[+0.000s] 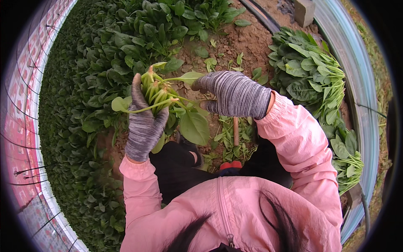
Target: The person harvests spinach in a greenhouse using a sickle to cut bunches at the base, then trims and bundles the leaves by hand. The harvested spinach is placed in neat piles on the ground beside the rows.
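My left hand (143,127), in a grey knit glove with darkened fingers, grips a bunch of spinach (156,91). The bunch's pinkish cut root ends point up toward me, and its leaves hang below and to the sides. One stem with a small leaf (118,104) lies across the left fingers. My right hand (236,94), gloved alike, is just right of the bunch. Its thumb and fingers are apart, close to an outer leaf (189,77) and a broad leaf (195,127); whether they touch is unclear.
Dense growing spinach (94,78) fills the left side. Cut spinach is piled on the right (308,69), with another bundle (346,157) nearer me. Loose leaves and a wooden handle (235,130) lie between my legs. A concrete block (304,12) stands beside the plastic sheeting (352,63).
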Available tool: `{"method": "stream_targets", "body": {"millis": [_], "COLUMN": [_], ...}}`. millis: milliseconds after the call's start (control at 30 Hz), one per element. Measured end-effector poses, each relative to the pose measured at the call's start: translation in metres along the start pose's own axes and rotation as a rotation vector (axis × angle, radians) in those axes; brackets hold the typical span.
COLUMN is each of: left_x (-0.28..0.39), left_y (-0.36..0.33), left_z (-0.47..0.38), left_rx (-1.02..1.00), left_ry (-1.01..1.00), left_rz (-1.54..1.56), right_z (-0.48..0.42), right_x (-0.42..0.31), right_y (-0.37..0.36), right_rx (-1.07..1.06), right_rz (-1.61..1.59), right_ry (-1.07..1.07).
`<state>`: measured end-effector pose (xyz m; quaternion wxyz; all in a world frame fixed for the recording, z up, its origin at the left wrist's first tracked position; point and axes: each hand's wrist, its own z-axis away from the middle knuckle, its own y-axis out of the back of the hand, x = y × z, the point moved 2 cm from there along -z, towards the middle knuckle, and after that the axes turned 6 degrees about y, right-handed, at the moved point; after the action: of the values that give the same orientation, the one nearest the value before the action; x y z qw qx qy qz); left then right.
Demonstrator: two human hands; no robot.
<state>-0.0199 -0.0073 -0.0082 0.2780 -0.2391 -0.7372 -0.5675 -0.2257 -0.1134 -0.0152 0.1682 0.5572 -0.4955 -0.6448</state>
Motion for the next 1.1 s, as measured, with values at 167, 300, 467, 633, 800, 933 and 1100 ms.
{"method": "stream_targets", "body": {"millis": [167,300,467,633,800,933,1100], "left_x": [0.005,0.009,0.012,0.008,0.013,0.019,0.025], "left_y": [0.000,-0.003,-0.006,-0.003,-0.002,-0.003,-0.006], "left_z": [0.000,0.003,0.003,0.005,0.003,0.004,0.005], "left_rx": [0.034,0.035,0.053,-0.019,0.074,0.145,0.198], "left_ry": [-0.093,-0.078,-0.168,-0.096,-0.229,-0.236,-0.311], "left_rz": [-0.162,-0.203,-0.355,-0.236,-0.221,-0.423,-0.523], "right_z": [-0.002,-0.001,-0.005,0.004,0.015,0.016,0.018], "right_x": [-0.014,-0.020,-0.020,-0.010,0.022,0.016,-0.010], "right_y": [0.005,0.014,0.011,0.028,0.064,0.050,0.025], "right_rx": [0.197,0.207,0.164,0.209,0.135,0.395,0.351], "right_rz": [-0.403,-0.604,-0.425,-0.936,-0.158,-0.223,-0.672], "right_ry": [-0.029,-0.043,0.068,-0.065,-0.493,-0.117,0.081]}}
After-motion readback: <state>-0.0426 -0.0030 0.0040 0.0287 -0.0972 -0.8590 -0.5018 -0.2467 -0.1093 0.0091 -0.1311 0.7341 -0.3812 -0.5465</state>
